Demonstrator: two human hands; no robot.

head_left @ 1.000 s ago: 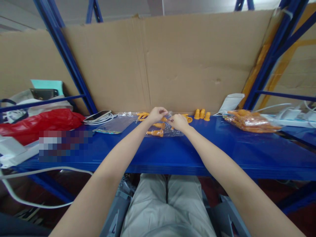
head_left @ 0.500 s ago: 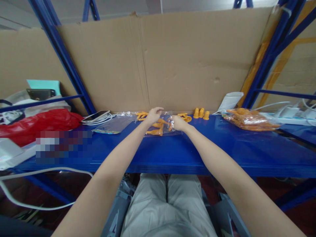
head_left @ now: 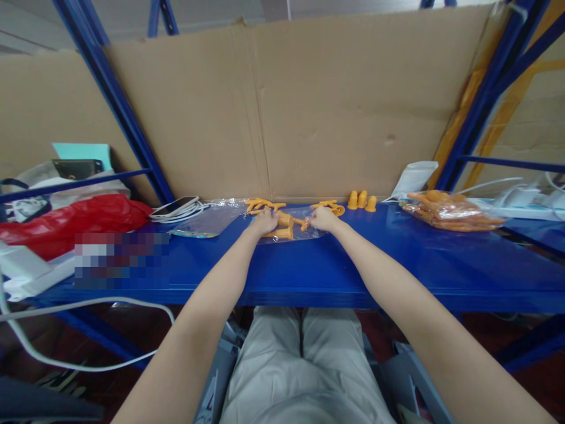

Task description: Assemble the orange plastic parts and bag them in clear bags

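Observation:
A clear plastic bag (head_left: 304, 232) lies on the blue shelf with several orange plastic pieces (head_left: 282, 233) in it. At its left end my left hand (head_left: 265, 221) is closed over the bag, its fingers beside an orange cup-shaped piece. My right hand (head_left: 324, 218) pinches the bag's right end, fingertips close to a thin orange part (head_left: 304, 224). Orange branch-like pieces (head_left: 260, 204) lie just behind my left hand. More orange pieces (head_left: 329, 206) lie behind my right hand, partly hidden by it.
Several orange thimble-shaped caps (head_left: 362, 200) stand near the cardboard wall (head_left: 331, 106). To the right lies a filled bag of orange pieces (head_left: 448, 213). A flat clear bag (head_left: 207, 221), a phone with white cable (head_left: 179, 207) and a red bag (head_left: 88, 218) are on the left.
My left hand has come down from above the bag onto its left end, and its fingers have closed. My right hand stays at the right end. The view has shifted slightly.

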